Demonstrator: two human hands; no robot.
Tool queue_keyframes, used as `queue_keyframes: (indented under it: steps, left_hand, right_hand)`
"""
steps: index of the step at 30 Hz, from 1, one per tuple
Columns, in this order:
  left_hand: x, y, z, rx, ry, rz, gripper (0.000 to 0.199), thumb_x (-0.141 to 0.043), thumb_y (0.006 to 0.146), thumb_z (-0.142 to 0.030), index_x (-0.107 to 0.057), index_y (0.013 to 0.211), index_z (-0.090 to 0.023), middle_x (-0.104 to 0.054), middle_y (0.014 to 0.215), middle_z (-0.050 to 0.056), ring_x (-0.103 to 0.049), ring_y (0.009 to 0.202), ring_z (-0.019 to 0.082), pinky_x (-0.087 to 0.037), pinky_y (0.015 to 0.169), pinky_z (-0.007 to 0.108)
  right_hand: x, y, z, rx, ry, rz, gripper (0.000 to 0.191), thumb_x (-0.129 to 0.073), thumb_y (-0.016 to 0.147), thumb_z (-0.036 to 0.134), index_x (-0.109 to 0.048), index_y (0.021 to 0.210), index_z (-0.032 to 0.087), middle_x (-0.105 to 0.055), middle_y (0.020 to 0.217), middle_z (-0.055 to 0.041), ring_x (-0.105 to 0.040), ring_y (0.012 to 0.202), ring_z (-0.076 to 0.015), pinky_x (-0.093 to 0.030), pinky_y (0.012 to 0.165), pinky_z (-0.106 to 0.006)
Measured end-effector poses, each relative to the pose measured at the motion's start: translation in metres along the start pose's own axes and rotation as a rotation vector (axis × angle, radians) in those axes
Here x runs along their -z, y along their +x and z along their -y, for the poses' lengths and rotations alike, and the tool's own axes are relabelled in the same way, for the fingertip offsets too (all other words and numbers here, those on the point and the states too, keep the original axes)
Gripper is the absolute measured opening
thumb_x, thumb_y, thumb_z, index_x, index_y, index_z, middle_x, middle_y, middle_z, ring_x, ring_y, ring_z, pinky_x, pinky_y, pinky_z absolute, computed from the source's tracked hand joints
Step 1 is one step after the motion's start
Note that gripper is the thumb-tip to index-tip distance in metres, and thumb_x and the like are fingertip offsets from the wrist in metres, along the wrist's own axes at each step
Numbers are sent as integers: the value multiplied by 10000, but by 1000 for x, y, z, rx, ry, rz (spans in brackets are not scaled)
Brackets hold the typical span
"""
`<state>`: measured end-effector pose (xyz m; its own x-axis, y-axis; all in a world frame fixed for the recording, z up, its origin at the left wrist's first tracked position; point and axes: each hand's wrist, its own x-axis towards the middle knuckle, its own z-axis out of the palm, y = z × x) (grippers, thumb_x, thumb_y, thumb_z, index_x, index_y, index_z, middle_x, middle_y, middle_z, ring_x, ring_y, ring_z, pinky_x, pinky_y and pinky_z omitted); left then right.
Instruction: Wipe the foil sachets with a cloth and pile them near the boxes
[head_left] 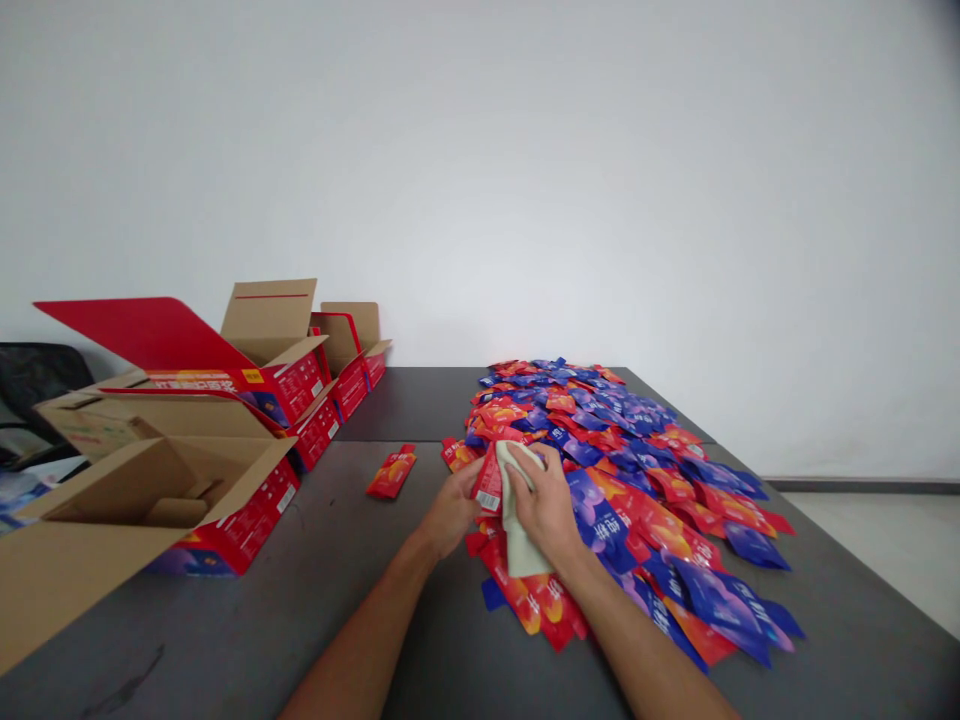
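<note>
We log, left to right on the dark counter (300,610): open cartons (259,515); a lone orange-red packet (391,473); the left hand (452,508), grip pinching a red packet (489,488); a pale cloth (526,552) pressed against it, pinched in the right hand's grip (543,492); beneath and rightward, a heap of red and blue packets (611,520).

From my remote station I see the left hand (453,512) and the right hand (545,505), both bare. The left forearm (367,630) and right forearm (637,640) are bare as well, narrow near the hand and widening smoothly toward the lower edge of my view, which cuts them off. Finer detail blurs for me.
</note>
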<state>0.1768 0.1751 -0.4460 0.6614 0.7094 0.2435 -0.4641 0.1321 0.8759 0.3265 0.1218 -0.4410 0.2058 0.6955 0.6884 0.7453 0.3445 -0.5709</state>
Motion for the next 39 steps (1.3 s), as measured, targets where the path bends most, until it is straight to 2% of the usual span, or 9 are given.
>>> queue_keyframes:
  steps: [3,5,12,17,20,23,28,33,39]
  left_hand:
    - [-1,0,3,1,46,35,709,-615,639,-5,-618,1317,-212,-703,1212,80,-666,1064,255,-518,901,355]
    - [2,1,4,-1,61,29,720,-608,633,-2,-619,1319,-218,-706,1207,76,-666,1066,252,-519,908,358]
    - [10,1,0,-18,31,-144,772,-592,588,-4,-589,1328,-222,-718,1163,66,-679,1007,224,-539,824,296]
    - [9,2,-3,21,43,-267,733,-692,640,-123,-515,1342,-235,-709,1172,94,-692,960,229,-548,766,311]
    - [18,7,3,-34,244,-390,570,-693,704,-189,-536,1251,-211,-689,1212,111,-682,1013,237,-541,852,356]
    - [35,13,6,-132,502,-489,476,-614,737,-147,-561,1207,-201,-685,1224,93,-647,1113,238,-486,995,396]
    - [65,10,-6,-156,981,-702,555,-502,781,-82,-590,1314,-209,-611,1388,90,-507,1339,263,-341,1150,398]
    - [84,0,-13,-11,1419,-769,709,-426,785,-16,-444,1480,-160,-562,1438,146,-494,1349,267,-363,1111,390]
    - [85,-5,-8,210,1723,-736,593,-458,811,-64,-562,1385,-169,-615,1329,177,-529,1261,299,-393,1031,427]
  right_hand:
    - [6,4,-4,-42,-44,-65,366,-494,989,299,-629,1328,265,-504,1262,-113,-555,1169,-234,-488,1039,-412]
    - [6,3,-4,-46,-51,-48,370,-490,988,293,-625,1331,267,-502,1265,-111,-567,1151,-231,-505,1013,-397]
    - [-7,-12,19,40,-53,270,322,-480,974,205,-664,1216,311,-544,1173,-68,-626,917,-167,-545,822,-277]
    - [-5,-12,21,41,-79,312,319,-489,969,184,-666,1206,304,-564,1146,-68,-630,924,-164,-537,813,-251]
    - [-5,-11,15,-3,-115,298,327,-495,972,193,-661,1225,316,-561,1164,-65,-638,928,-161,-538,823,-256]
    - [-8,-11,9,-23,-135,291,338,-511,966,202,-655,1245,324,-552,1178,-65,-642,944,-162,-539,854,-272]
    - [-14,-13,1,-34,-127,260,365,-547,933,200,-659,1255,331,-546,1179,-68,-649,949,-176,-552,871,-302]
    - [-16,-14,-3,-38,-98,256,362,-546,933,206,-666,1252,328,-544,1171,-69,-651,967,-186,-555,896,-325]
    - [-18,-14,-6,-53,-117,250,364,-555,921,203,-675,1243,325,-550,1185,-70,-658,977,-190,-553,908,-332]
